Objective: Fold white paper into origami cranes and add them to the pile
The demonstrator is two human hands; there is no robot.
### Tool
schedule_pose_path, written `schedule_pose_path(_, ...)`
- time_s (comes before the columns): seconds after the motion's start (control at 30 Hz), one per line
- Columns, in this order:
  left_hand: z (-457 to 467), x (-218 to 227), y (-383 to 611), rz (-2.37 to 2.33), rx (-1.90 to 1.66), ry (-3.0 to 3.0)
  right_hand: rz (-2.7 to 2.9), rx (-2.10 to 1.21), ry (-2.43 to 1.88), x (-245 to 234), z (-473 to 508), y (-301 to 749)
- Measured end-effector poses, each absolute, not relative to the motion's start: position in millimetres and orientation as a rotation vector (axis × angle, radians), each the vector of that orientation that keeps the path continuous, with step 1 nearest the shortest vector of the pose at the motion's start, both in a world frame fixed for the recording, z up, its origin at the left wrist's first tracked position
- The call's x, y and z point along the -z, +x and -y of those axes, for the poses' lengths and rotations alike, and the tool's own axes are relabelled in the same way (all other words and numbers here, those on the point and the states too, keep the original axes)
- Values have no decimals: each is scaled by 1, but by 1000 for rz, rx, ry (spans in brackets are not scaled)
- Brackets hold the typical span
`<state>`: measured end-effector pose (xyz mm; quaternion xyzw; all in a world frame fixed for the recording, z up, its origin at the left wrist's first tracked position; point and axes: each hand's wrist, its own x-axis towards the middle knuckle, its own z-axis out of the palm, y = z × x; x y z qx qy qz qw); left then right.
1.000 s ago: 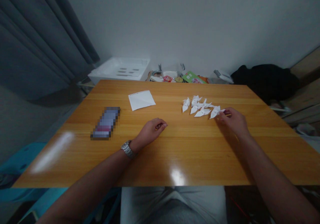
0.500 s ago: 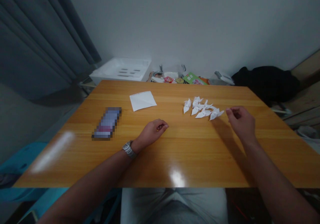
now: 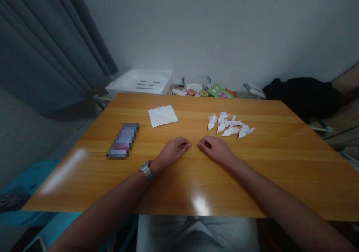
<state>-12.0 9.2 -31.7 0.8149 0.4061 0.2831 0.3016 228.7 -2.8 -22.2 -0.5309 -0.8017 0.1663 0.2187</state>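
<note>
My left hand rests on the wooden table, fingers curled in to the thumb, with nothing visible in it. A silver watch circles that wrist. Facing it across a small gap is my right hand, curled the same way and also holding nothing that shows. Beyond the right hand stand several folded white paper cranes in a loose cluster. A white sheet of paper with a perforated far edge lies flat past my left hand, touched by neither hand.
A phone, blurred out, lies on the table's left side. Behind the table are a white plastic tray, a green packet and other small items. Black cloth is heaped at the right. A blue chair stands at the left.
My right hand has moved left, from beside the rightmost crane to just opposite my left hand. The cranes and the sheet stay put; the view has shifted slightly.
</note>
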Motion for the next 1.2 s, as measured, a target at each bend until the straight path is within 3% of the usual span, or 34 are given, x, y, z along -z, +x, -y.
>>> schedule_pose_path(0.13, -10, 34, -11, -1076, -739, 2157, 2246, -342, -1459, 38, 1, 226)
schedule_pose_path(0.4, -19, 16, -22, -1047, -769, 2197, 2190, -418, -1462, 40, 2, 226)
schedule_pose_path(0.67, -71, 10, -62, -1344, -831, 2535, 2189, -454, -1470, 40, 0, 225)
schedule_pose_path(1.2, -95, 12, -87, -1594, -281, 2767, 2179, -512, -1438, 38, -1, 225)
